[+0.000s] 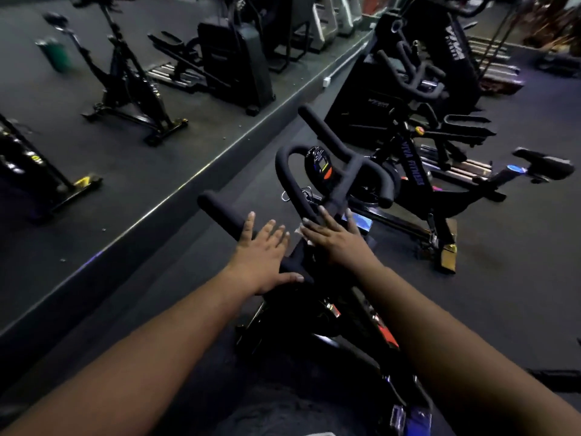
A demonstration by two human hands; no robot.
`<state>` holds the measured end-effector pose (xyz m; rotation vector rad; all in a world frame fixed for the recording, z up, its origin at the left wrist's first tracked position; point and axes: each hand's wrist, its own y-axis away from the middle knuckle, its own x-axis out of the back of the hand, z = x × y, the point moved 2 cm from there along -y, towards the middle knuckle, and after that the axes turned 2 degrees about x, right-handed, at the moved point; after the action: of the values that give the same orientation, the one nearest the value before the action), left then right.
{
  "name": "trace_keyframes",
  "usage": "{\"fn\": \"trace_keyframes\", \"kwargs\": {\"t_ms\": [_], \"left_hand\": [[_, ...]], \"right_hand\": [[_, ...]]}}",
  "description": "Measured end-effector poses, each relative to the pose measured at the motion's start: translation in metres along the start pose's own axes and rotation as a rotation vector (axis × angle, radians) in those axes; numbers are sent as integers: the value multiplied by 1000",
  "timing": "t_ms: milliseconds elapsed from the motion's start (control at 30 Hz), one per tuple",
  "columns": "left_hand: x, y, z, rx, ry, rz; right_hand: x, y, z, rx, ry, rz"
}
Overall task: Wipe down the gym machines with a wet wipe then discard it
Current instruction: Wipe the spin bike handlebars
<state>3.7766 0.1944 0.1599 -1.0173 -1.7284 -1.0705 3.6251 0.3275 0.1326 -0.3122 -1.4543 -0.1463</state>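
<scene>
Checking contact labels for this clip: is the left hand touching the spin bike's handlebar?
Touching. The head view shows the left hand lying flat on the black handlebar, fingers straight over the grip, thumb against the bar.

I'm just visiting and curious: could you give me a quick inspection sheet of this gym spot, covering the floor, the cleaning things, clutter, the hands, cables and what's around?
Surface: dark floor, with a mirror wall on the left.
Job's things: spin bike handlebar with small console; a pale wet wipe peeks from under the right hand.
Clutter: nothing seen.
Grippers: left hand lies flat on the left bar, fingers straight; right hand presses the wipe on the centre bar.
Cables: nothing seen clearly.
Surroundings: second spin bike and larger machine behind; green bin reflected.
</scene>
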Motion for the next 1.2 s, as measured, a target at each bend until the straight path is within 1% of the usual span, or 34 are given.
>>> {"fn": "trace_keyframes", "kwargs": {"t_ms": [67, 133, 167, 233, 300, 367, 400, 500, 633, 700, 800, 900, 967, 1000, 1067, 1133, 1200], "left_hand": [[-2, 1, 2, 28, 34, -6], [-5, 1, 4, 54, 67, -12], [-7, 1, 6, 69, 78, -13], [-8, 0, 7, 80, 91, -20], [-7, 1, 7, 88, 113, -35], [-4, 1, 8, 97, 131, -47], [-3, 2, 8, 105, 125, -51], [0, 7, 11, 155, 112, -39], [-4, 10, 12, 225, 164, 5], [-8, 9, 12, 223, 188, 25], [-13, 7, 10, 215, 196, 66], [-16, 5, 9, 196, 211, 87], [-18, 5, 8, 192, 212, 94], [-18, 5, 8, 192, 208, 99], [-19, 6, 9, 197, 190, 111], [-19, 6, 9, 208, 195, 115], [-18, 5, 10, 209, 216, 93]], "right_hand": [[-3, -8, -4, 11, -66, -25], [-11, 4, -20, -24, -235, -135], [-15, 10, -24, -1, -299, -156], [-16, 22, -27, 76, -342, -167], [-11, 26, -25, 142, -233, -49], [-11, 24, -19, 199, -148, 35], [-9, 18, -14, 248, -139, 6], [-2, -8, -6, 461, -55, -2], [6, -29, -10, 590, 19, -86], [3, -24, -5, 612, 18, -111], [5, -12, 5, 603, 75, -64], [6, -28, 4, 655, 207, -120], [8, -42, 4, 706, 263, -195], [11, -43, 5, 716, 274, -228], [13, -33, 6, 682, 207, -229], [15, -14, 9, 622, 106, -129], [20, -3, 14, 612, 107, -76]]}}
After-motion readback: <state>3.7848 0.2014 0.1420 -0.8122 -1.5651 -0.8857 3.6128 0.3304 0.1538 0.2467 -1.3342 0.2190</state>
